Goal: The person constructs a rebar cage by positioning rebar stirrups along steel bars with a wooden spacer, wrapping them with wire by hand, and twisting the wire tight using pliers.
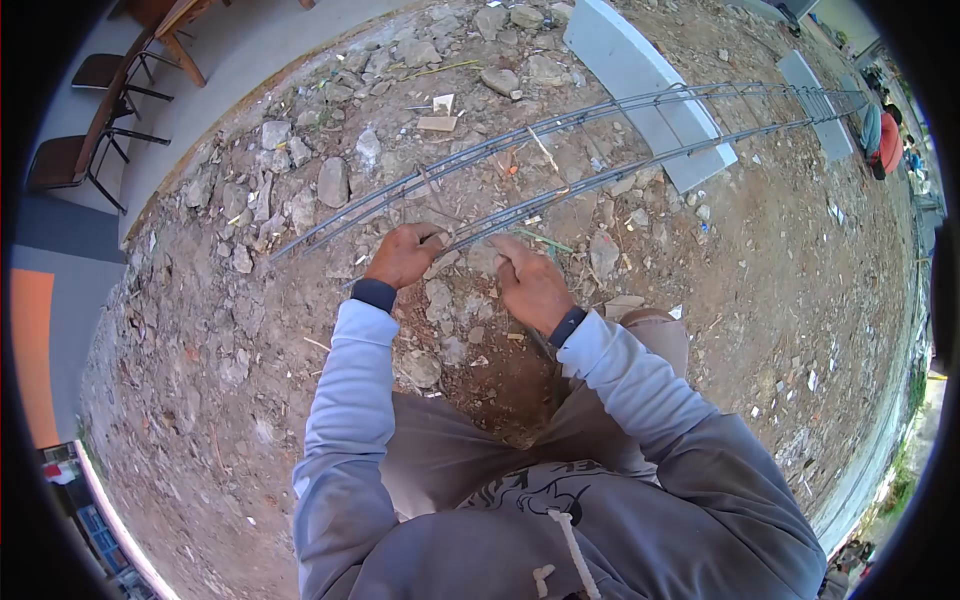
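Observation:
A long rebar cage (600, 183) of thin steel bars runs from in front of me off to the far right. Several wire stirrups (545, 150) cross between its bars. My left hand (403, 256) is closed at the near end of the closer bars, fingertips curled round the steel. Just right of it, my right hand (535, 288) is bent beside the same bars, thumb and fingers drawn together. Whatever the right fingertips pinch is too small to make out. A thin green strip (545, 241) lies on the ground beyond the right hand.
Pale grey boards (640, 80) lie under the cage, another board (815, 105) farther right. Rubble and stones (333, 183) cover the dirt. Chairs (70, 160) stand on a paved floor at upper left. A person in red (886, 140) is by the cage's far end.

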{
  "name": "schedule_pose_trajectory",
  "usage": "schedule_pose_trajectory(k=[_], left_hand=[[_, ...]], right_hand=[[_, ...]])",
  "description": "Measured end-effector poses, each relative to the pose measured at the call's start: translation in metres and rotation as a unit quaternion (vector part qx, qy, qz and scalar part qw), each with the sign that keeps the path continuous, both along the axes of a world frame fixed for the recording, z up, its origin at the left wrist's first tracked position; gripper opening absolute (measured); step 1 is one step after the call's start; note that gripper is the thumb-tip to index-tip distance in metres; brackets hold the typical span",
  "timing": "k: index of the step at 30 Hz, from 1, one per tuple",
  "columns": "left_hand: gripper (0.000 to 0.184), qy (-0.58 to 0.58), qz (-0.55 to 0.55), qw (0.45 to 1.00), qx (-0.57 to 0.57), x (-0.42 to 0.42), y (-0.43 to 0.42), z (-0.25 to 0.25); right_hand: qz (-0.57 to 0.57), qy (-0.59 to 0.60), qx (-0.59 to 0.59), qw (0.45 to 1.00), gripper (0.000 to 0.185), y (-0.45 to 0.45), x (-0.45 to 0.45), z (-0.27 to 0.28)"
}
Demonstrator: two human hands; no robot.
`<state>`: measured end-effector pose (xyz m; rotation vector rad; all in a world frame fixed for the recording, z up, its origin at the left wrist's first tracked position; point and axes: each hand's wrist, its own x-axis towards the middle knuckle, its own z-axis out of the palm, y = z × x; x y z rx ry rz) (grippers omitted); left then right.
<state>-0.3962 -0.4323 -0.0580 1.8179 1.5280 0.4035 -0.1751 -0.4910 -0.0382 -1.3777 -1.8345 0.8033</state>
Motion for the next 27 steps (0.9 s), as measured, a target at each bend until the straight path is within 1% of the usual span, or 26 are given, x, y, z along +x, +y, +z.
schedule_pose_trajectory(k=[1, 4, 7, 10, 13, 14, 16, 19, 22, 25, 27], left_hand=[[0.035, -0.012, -0.005, 1.0, -0.021, 0.002, 0.001, 0.007], [0.038, 0.002, 0.003, 1.0, -0.017, 0.007, 0.002, 0.011], [0.039, 0.009, 0.018, 1.0, -0.01, 0.008, 0.004, 0.007], [0.038, -0.003, 0.015, 0.999, 0.033, 0.008, 0.003, 0.0], [0.037, 0.02, 0.018, 0.998, 0.05, 0.008, 0.002, -0.004], [0.036, 0.024, 0.025, 0.999, 0.041, 0.008, 0.002, -0.005], [0.036, 0.034, 0.04, 0.998, 0.027, 0.01, 0.003, -0.004], [0.034, 0.03, 0.06, 0.998, 0.016, 0.014, 0.003, -0.001], [0.036, 0.028, 0.084, 0.996, -0.01, 0.015, 0.005, 0.0], [0.034, 0.029, 0.098, 0.994, -0.029, 0.015, 0.006, -0.003], [0.034, 0.035, 0.096, 0.994, -0.036, 0.015, 0.007, -0.003]], right_hand=[[-0.027, -0.016, -0.017, 0.999, 0.031, -0.006, 0.001, -0.008], [-0.098, -0.01, -0.169, 0.981, 0.025, -0.032, 0.005, -0.023], [-0.127, 0.17, -0.26, 0.942, 0.017, -0.062, -0.005, -0.053], [-0.104, 0.302, -0.318, 0.892, 0.028, -0.085, -0.01, -0.072], [-0.086, 0.225, -0.227, 0.944, 0.027, -0.082, -0.018, -0.079], [-0.09, 0.213, -0.235, 0.944, 0.027, -0.078, -0.02, -0.079], [-0.1, 0.19, -0.249, 0.944, 0.027, -0.062, -0.027, -0.062], [-0.099, 0.127, -0.157, 0.974, 0.023, -0.04, -0.032, -0.069], [-0.111, 0.116, -0.094, 0.982, 0.02, -0.025, -0.034, -0.076], [-0.154, 0.079, -0.07, 0.982, 0.017, -0.039, -0.028, -0.09], [-0.201, 0.132, -0.171, 0.955, 0.014, -0.05, -0.028, -0.113]])
